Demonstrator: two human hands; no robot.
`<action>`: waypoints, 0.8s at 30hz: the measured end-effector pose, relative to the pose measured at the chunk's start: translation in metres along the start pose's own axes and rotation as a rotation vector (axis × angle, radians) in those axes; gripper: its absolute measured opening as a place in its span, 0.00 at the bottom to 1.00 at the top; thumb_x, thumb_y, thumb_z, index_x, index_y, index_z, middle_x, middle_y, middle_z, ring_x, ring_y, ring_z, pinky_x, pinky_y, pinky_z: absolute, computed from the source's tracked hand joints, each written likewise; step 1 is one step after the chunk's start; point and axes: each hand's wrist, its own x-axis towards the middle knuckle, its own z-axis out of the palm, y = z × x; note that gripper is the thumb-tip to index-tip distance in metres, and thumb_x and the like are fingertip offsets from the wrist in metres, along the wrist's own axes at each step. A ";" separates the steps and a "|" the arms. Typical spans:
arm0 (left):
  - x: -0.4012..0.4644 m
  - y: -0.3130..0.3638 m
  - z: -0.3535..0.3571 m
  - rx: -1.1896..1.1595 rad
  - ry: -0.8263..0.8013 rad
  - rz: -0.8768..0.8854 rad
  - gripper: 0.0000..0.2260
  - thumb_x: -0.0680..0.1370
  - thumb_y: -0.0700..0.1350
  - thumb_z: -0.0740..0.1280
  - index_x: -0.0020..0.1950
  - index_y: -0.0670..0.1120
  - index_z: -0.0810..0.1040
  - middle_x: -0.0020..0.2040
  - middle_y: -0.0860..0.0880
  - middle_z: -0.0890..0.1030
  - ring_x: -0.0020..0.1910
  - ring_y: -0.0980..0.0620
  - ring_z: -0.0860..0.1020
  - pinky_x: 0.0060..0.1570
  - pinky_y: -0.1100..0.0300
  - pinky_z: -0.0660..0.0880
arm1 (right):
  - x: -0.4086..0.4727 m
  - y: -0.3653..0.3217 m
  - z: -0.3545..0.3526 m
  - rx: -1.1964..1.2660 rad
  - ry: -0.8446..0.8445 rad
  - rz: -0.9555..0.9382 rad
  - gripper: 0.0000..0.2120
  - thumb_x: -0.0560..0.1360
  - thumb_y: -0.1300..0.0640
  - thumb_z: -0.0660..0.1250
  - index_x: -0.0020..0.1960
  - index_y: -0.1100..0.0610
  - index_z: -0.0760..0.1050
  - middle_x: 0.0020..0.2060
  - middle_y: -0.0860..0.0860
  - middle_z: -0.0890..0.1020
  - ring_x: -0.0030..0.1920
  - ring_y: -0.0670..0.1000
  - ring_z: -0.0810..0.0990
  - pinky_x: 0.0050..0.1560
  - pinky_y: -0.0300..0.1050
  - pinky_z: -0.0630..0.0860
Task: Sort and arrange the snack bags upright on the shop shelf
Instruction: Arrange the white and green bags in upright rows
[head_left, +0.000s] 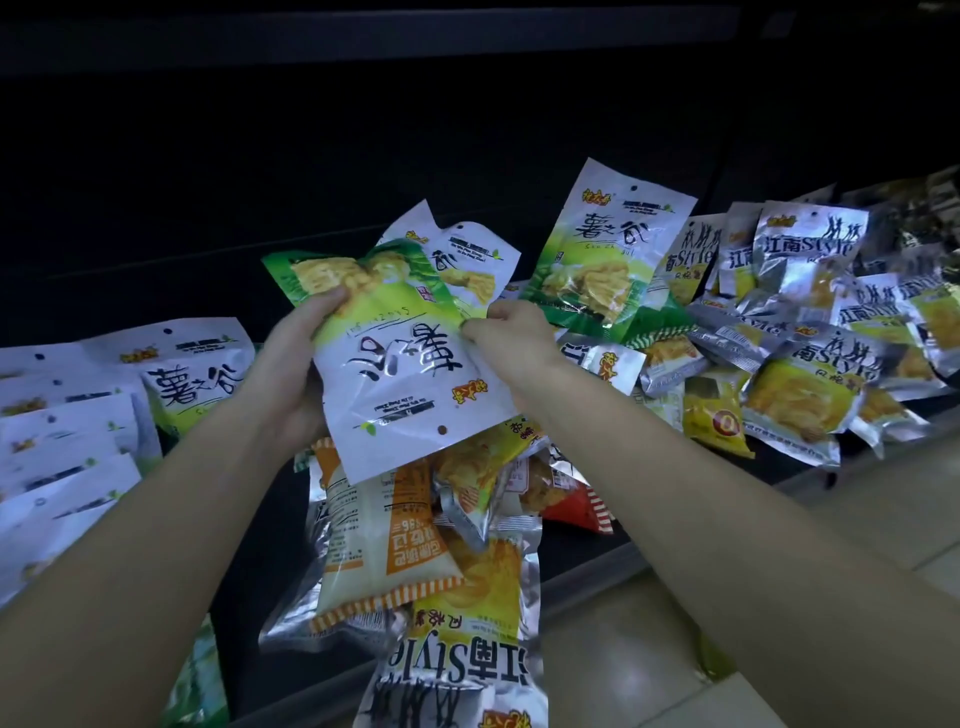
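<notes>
Both hands hold a white and green snack bag (410, 374) upside down above the dark shelf (582, 551). My left hand (298, 364) grips its left edge, and my right hand (511, 332) pinches its right edge. A second bag of the same kind (467, 260) sits behind it near my right fingers. Another green and white bag (602, 249) stands upright further right. A row of matching bags (72, 415) lies at the left.
Silver and yellow bags (800, 322) are piled on the right of the shelf. Below my hands lies a loose heap of orange, white and silver bags (405, 551), one (462, 670) hanging over the shelf's front edge. A pale tiled floor (779, 571) is at lower right.
</notes>
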 end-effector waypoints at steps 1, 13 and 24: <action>0.000 0.000 -0.004 -0.020 0.014 -0.002 0.16 0.81 0.56 0.65 0.60 0.46 0.81 0.53 0.43 0.87 0.46 0.42 0.87 0.40 0.48 0.84 | 0.000 -0.002 -0.003 -0.017 -0.019 -0.007 0.17 0.77 0.61 0.66 0.35 0.55 0.60 0.31 0.52 0.63 0.32 0.52 0.62 0.39 0.45 0.58; -0.013 -0.005 -0.040 -0.208 0.066 0.097 0.21 0.82 0.60 0.60 0.65 0.51 0.83 0.59 0.47 0.85 0.52 0.46 0.85 0.40 0.50 0.85 | 0.050 0.010 -0.085 -0.126 0.623 0.156 0.46 0.76 0.49 0.74 0.81 0.61 0.49 0.77 0.61 0.60 0.76 0.63 0.61 0.72 0.57 0.66; -0.022 -0.010 -0.054 -0.285 0.066 0.083 0.26 0.81 0.68 0.56 0.56 0.52 0.87 0.59 0.46 0.85 0.54 0.44 0.85 0.41 0.47 0.84 | 0.057 0.009 -0.067 0.055 0.727 0.096 0.28 0.79 0.63 0.67 0.76 0.63 0.62 0.70 0.59 0.73 0.65 0.59 0.77 0.59 0.47 0.75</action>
